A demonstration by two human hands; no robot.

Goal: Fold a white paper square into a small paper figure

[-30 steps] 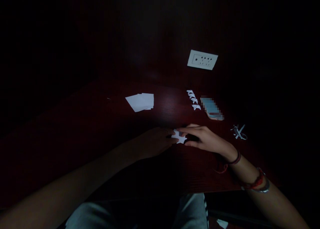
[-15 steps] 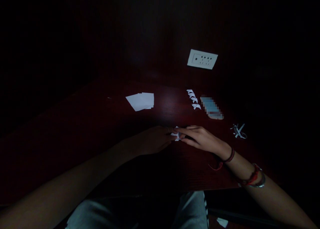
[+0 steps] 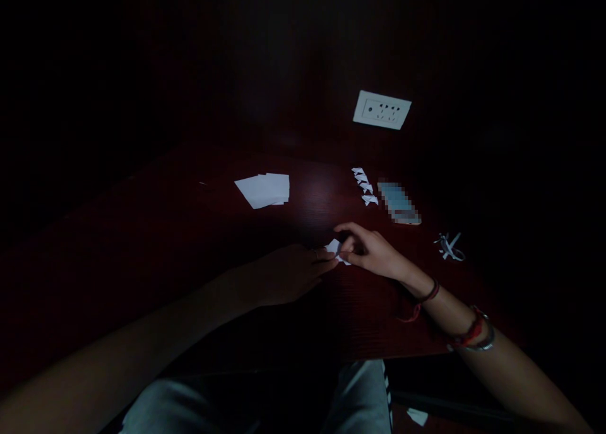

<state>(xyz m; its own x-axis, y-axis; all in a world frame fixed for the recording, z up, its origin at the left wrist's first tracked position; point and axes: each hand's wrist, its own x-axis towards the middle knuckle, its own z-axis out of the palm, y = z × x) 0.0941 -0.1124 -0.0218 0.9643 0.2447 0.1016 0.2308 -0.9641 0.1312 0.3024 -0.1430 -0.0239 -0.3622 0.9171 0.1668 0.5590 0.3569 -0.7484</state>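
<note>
A small folded piece of white paper (image 3: 333, 246) lies on the dark red table between my hands. My left hand (image 3: 293, 273) comes in from the left, its fingertips closed on the paper's lower left part. From the right, my right hand (image 3: 374, 251) has its thumb and curled fingers at the paper's right edge. Its index finger is lifted and stretched out above the paper. Part of the paper is hidden under the fingers. Beyond my right hand stands a row of several small folded paper pieces (image 3: 363, 182).
White paper sheets (image 3: 265, 191) lie in a loose stack at the back left. A blurred-out phone (image 3: 399, 202) is beside the folded row, with thin white strips (image 3: 449, 247) farther right. A socket plate (image 3: 382, 110) is on the back wall. Scrap paper (image 3: 417, 417) lies below the table.
My right index finger has risen off the paper and stretched out, while the other fingers have curled. The paper has turned slightly, and my left hand has shifted a little downward.
</note>
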